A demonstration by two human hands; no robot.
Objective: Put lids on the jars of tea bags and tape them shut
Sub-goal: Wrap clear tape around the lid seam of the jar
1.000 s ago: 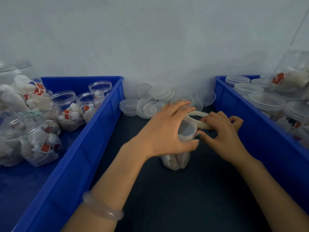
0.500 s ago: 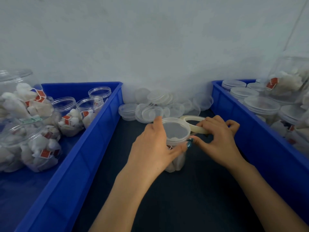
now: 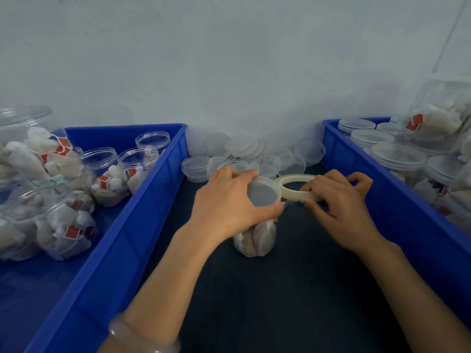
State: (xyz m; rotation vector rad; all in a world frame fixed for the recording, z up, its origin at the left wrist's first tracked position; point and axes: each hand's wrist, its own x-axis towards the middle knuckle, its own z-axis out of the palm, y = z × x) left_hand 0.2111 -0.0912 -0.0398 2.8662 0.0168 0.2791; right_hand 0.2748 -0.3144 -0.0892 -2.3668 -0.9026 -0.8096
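Note:
A clear jar of tea bags (image 3: 256, 239) stands upright on the dark table, a translucent lid (image 3: 262, 193) on top of it. My left hand (image 3: 225, 202) grips the jar around its lid rim, fingers behind and thumb in front. My right hand (image 3: 339, 207) holds a pale roll of tape (image 3: 297, 186) pressed against the right side of the lid rim, fingers curled over the roll. Both thumbs meet at the rim's front right. The loose tape end is hidden.
A heap of spare lids (image 3: 244, 155) lies against the wall behind the jar. The left blue crate (image 3: 142, 205) holds open jars of tea bags (image 3: 109, 179). The right blue crate (image 3: 397, 200) holds lidded jars (image 3: 398, 157).
My left hand came off the top of the lid and now wraps the rim from the left. The roll of tape stayed against the rim while the jar turned in my grip.

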